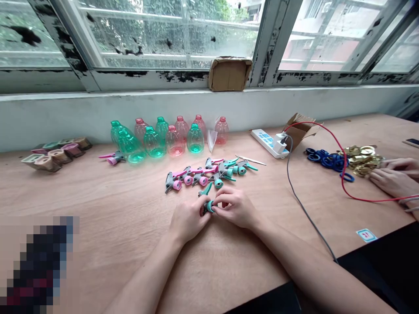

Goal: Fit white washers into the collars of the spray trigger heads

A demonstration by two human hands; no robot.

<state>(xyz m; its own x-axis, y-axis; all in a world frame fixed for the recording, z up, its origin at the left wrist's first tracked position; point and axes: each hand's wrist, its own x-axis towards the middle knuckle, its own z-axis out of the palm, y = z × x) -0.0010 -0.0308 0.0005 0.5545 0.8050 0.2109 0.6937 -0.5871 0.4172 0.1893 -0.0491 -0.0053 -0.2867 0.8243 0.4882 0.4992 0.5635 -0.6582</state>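
My left hand (189,218) and my right hand (236,207) meet at the middle of the wooden table (108,205), fingers pinched round one grey spray-trigger head with a teal collar (208,206). Just beyond them lies a heap of several more trigger heads (209,173), some pink, some teal. Against the wall stands a row of small teal and pink plastic bottles (163,138). One loose pink trigger head (113,158) lies left of the bottles.
Small brown and pink trays (55,155) sit at far left. A white power strip (270,142) with grey and red cables lies right of centre. Another person's hands (396,174) rest beside blue rings (325,159) and gold lids (362,157). A cardboard box (229,74) is on the sill.
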